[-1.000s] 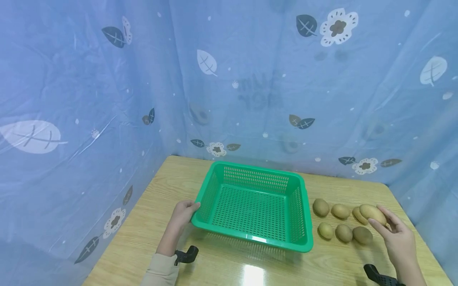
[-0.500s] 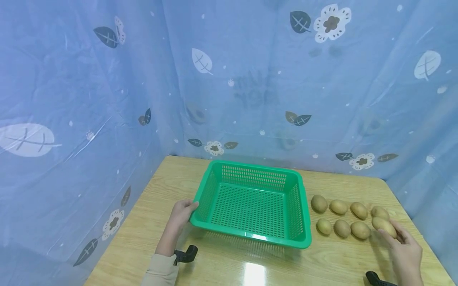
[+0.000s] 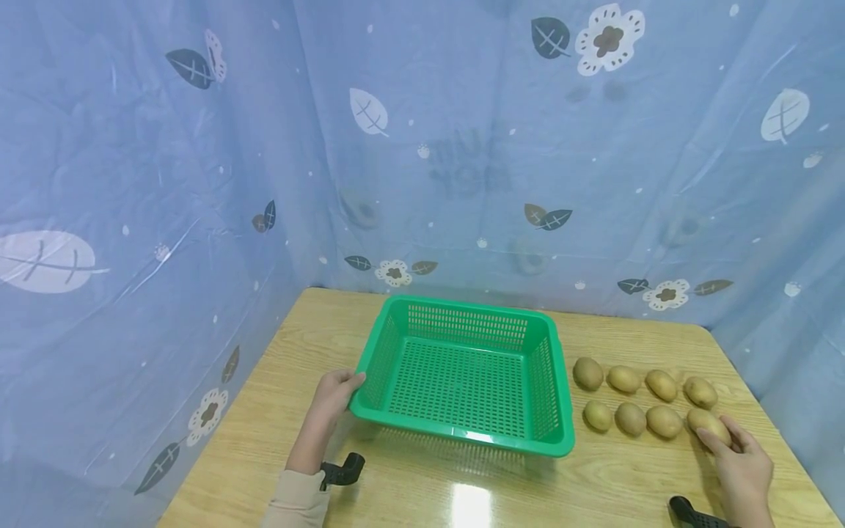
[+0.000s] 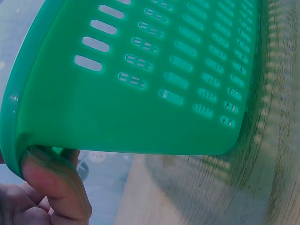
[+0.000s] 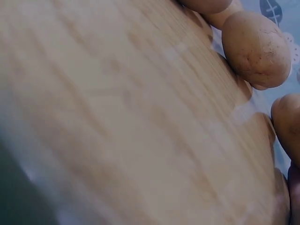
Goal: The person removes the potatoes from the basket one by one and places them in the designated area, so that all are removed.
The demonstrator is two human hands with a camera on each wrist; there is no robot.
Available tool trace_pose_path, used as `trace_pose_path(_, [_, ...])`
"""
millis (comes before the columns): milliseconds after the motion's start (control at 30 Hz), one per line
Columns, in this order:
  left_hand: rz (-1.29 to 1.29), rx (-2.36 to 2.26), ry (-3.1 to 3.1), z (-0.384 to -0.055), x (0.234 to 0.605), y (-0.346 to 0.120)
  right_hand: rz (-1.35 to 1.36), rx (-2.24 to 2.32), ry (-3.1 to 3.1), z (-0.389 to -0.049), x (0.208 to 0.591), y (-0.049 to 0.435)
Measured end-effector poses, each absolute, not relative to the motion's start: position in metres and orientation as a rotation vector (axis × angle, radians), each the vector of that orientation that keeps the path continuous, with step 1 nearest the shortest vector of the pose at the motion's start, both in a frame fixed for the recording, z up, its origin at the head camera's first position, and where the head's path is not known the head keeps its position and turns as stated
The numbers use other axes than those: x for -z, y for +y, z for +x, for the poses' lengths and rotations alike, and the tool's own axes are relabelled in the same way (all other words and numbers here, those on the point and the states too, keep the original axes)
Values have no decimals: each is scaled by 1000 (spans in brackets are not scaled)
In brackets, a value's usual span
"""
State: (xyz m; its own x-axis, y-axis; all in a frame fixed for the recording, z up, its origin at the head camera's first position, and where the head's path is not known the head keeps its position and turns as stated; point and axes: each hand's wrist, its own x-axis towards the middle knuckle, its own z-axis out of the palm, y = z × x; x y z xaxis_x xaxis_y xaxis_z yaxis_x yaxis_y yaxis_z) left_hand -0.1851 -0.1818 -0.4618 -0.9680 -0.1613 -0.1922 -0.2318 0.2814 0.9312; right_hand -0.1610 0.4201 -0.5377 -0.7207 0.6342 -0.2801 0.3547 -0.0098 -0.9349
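Note:
A green plastic basket [image 3: 462,442] with slotted walls sits on the wooden table. My left hand [image 3: 333,394] grips its left front corner, fingers [image 4: 56,185] curled under the rim in the left wrist view. Several potatoes lie in two rows right of the basket. My right hand [image 3: 744,462] holds the potato [image 3: 709,425] at the right end of the front row, thumb and fingers around its near right side. Beside it lies another front-row potato [image 3: 664,422], and behind it a back-row potato [image 3: 700,392]. In the right wrist view, the held potato [image 5: 288,124] shows at the right edge.
The wooden table [image 3: 528,491] ends at the right close beyond my right hand. A blue patterned curtain [image 3: 462,183] hangs behind the table and along its left side. The left end of the rows, with a potato [image 3: 588,374], is near the basket's right wall.
My right hand first carried two potatoes over the back row. One now lies at the back row's right end, the other is down at the front row's end. The left hand keeps its grip.

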Motion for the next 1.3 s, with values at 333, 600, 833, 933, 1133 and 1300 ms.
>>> trace_pose_path(333, [-361,-1822,2454,-182,461,-183,-1057,-1600,-2321,-160,540,418])
trace_pose_path(600, [-368,-1823,2452,-183,460,-182,-1054,-1613,-2357,-161,539,419])
trace_pose_path(833, [-367,-1812,2458,-183,460,-182,-1034,-1641,-2368,-162,542,421])
trace_pose_path(933, [-370,-1812,2455,-184,461,-183,-1046,-1659,-2367,-163,543,422])
trace_pose_path(1133, [-383,-1812,2461,-184,463,-183,-1067,-1716,-2328,-162,544,422])
trace_pose_path(1300, [-381,-1799,2460,-183,464,-184,-1071,-1708,-2272,-154,544,419])
